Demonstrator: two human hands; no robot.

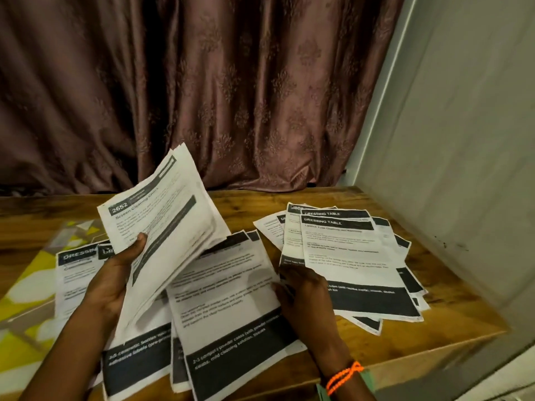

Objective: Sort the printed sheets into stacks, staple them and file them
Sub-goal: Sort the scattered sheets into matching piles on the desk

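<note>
Sheets (231,290) crowd tabletop (445,287), wall (463,140) close right (perhaps touching), bare far strip

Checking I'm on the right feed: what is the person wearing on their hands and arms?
Both forearms are bare, with no sleeves, gloves or rings showing. The right hand has an orange beaded bracelet at the wrist, with a pale green band beside it. The left hand and its wrist show nothing worn.

The person is showing two bare forearms with no sleeves reaching into view on either one. The right wrist is wearing an orange beaded bracelet (344,377) wound round in a couple of strands, and just below it a pale green band (369,380) is circling the same wrist. The left hand (115,277) and right hand (304,293) are wearing no rings or gloves.
</note>
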